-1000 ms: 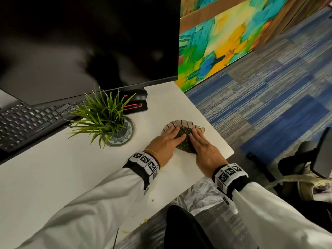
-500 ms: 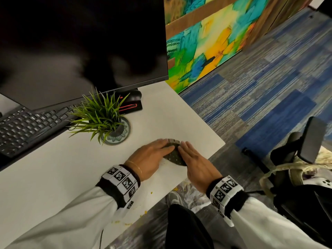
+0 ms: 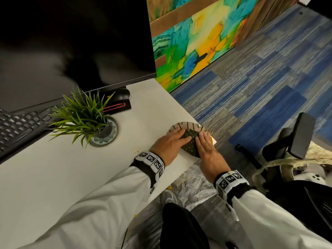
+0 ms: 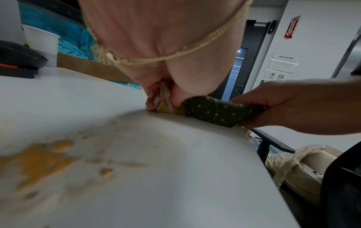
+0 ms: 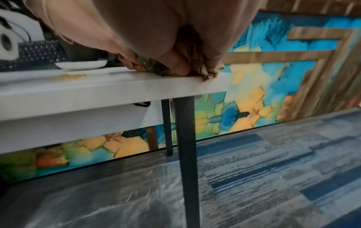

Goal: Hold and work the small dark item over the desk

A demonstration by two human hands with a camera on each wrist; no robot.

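Head view: left hand [image 3: 170, 143] and right hand [image 3: 206, 150] press flat, fingers straight, on dotted cloth [image 3: 190, 142] at counter [image 3: 89, 168] edge; no readable writing.

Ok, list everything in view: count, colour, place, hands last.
cloth: one, dark green with pale dots, striped beige edge, at the desk's right corner
desk: one, white
yellow crumbs: several, on the desk's near edge
plant: one, green, on a patterned saucer
keyboard: one, black, far left
monitor: one, black, at the back
mouse: one, black, under the monitor
chair: one, black, right
left hand: flat on the cloth
right hand: flat on the cloth
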